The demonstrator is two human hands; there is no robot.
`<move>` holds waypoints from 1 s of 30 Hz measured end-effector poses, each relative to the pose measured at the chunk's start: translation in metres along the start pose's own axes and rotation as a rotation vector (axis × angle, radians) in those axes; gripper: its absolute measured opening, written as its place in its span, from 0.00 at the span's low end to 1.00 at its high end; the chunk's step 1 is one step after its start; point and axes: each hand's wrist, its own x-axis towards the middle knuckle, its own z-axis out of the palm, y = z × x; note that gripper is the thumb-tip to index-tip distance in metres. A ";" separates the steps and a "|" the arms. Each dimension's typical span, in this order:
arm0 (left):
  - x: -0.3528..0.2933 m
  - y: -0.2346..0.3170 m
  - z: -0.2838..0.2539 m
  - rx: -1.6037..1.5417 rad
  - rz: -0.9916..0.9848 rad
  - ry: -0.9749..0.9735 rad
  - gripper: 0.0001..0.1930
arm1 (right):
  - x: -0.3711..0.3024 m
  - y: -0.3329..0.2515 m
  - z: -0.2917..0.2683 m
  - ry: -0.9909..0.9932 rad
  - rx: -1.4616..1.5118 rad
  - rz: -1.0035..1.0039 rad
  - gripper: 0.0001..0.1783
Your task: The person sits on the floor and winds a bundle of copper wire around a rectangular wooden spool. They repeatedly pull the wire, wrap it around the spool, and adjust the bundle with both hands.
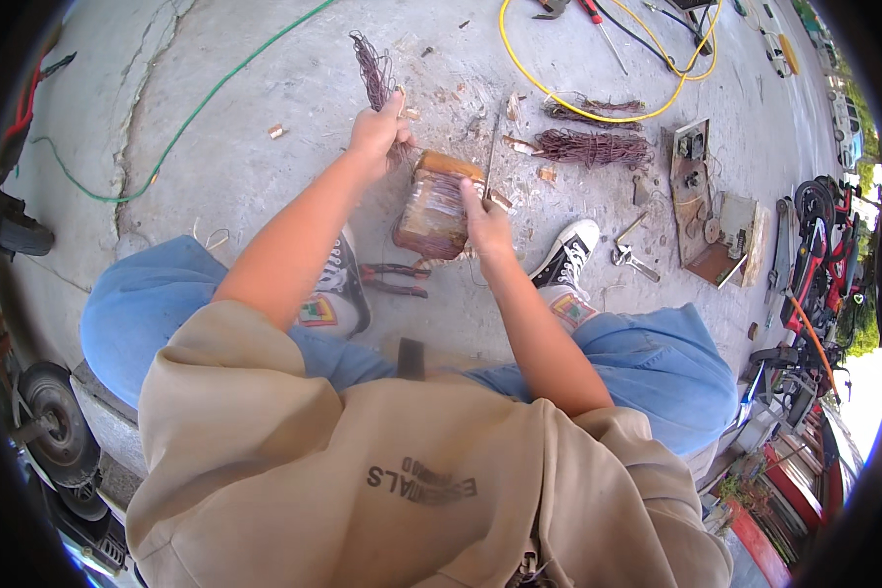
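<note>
A block-shaped wire coil point(426, 211), wrapped in brownish paper with dark reddish wire wound around it, is between my feet. My right hand point(487, 227) grips its right side, the thumb lying on top. Beyond the coil, my left hand point(377, 145) is closed around a loose bundle of thin dark wire point(370, 67) that sticks up past the fingers. Some strands appear to run from that fist towards the coil. Close to my right hand a thin metal rod point(493, 147) points away from me; I cannot tell whether the hand touches it.
Two wire bundles point(595, 148) lie on the concrete, near an opened metal casing point(706, 211). Pliers point(397, 279) rest by my left shoe, an adjustable wrench point(635, 259) by my right. A yellow cable point(529, 73), a screwdriver point(608, 37) and a green hose point(201, 108) lie farther off.
</note>
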 end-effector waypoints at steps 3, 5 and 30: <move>0.013 -0.027 -0.014 0.184 0.168 0.225 0.24 | -0.017 -0.005 0.010 0.059 0.048 -0.121 0.43; 0.040 -0.078 -0.061 0.498 0.294 0.393 0.26 | -0.008 -0.008 0.007 0.015 0.108 -0.138 0.44; 0.010 -0.032 -0.062 0.409 -0.275 -0.247 0.32 | 0.000 0.013 -0.001 -0.089 0.192 -0.091 0.41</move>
